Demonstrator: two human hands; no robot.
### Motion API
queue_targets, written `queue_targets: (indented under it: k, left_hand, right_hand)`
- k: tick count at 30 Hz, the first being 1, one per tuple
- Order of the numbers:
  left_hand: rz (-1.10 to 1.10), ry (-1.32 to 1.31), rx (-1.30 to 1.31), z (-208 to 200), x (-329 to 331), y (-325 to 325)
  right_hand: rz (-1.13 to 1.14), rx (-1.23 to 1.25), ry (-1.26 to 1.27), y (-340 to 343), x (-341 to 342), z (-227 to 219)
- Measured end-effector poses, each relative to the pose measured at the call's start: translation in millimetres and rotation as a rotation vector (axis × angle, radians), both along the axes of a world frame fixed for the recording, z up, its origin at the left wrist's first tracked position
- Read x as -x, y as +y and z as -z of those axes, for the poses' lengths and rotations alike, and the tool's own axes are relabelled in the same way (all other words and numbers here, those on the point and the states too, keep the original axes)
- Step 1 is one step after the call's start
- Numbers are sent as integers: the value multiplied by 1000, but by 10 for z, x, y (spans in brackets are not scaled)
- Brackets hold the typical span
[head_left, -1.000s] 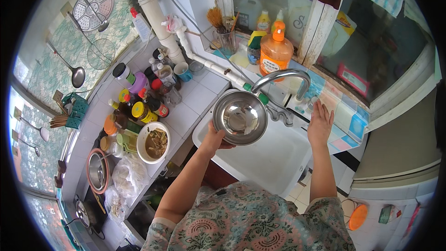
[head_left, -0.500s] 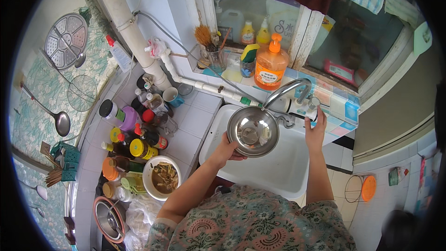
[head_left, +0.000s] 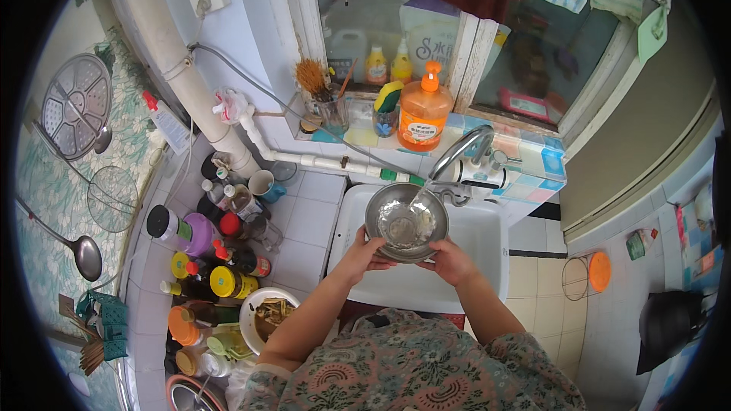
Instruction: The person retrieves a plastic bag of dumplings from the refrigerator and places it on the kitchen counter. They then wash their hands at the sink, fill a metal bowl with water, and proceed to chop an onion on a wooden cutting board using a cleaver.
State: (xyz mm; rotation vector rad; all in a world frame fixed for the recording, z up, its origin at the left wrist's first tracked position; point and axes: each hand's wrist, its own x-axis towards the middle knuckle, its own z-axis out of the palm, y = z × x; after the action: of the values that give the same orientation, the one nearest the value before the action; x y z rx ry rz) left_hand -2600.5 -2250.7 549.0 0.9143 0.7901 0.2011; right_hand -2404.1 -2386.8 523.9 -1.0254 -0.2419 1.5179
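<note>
**Ana:** Rinsing seems to be the step in hand. The steel bowl (head_left: 406, 222) sits over the white sink (head_left: 487, 259), right under the curved tap (head_left: 466, 151), and a thin stream of water falls into it and pools at the bottom.

**Ben:** How is it held?

**Ana:** Both hands close on it. The left hand (head_left: 367, 250) clasps the near-left rim with the thumb over the edge; the right hand (head_left: 451, 259) cups the near-right side from below. The bowl looks roughly level.

**Ben:** So what would the next move call for?

**Ana:** By my judgement, a steady hold while the water gathers, then a tilt toward the basin so it pours out inside the sink's walls and not over the front edge. Shutting the tap would need one hand freed, leaving the other to carry the wet bowl alone.

**Ben:** What lies around it?

**Ana:** An orange pump bottle (head_left: 423, 112) stands on the tiled sill behind the tap, with a jar of brushes (head_left: 329, 106) to its left. Further left, on the white tiled counter (head_left: 308, 221), bottles and jars crowd together, and a white bowl of scraps (head_left: 268, 318) sits near the left elbow. A ladle (head_left: 85, 255) and skimmers hang on the far-left wall.
</note>
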Motion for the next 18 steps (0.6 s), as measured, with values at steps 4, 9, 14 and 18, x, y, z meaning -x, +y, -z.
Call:
queue_targets:
  k: [4, 9, 14, 18]
  left_hand:
    - [-4, -14, -154, 148, 32, -13]
    - [-194, -159, -94, 87, -197, -322]
    - [-312, -353, 30, 159, -341, -429]
    - [-417, -267, -22, 167, -358, -467]
  right_hand:
    - [-13, -27, -18, 57, -20, -157]
    - [-89, -60, -21, 80, -133, -206]
    - [-116, -17, -371, 24, -436, -247]
    - [192, -142, -1583, 120, -1155, -126]
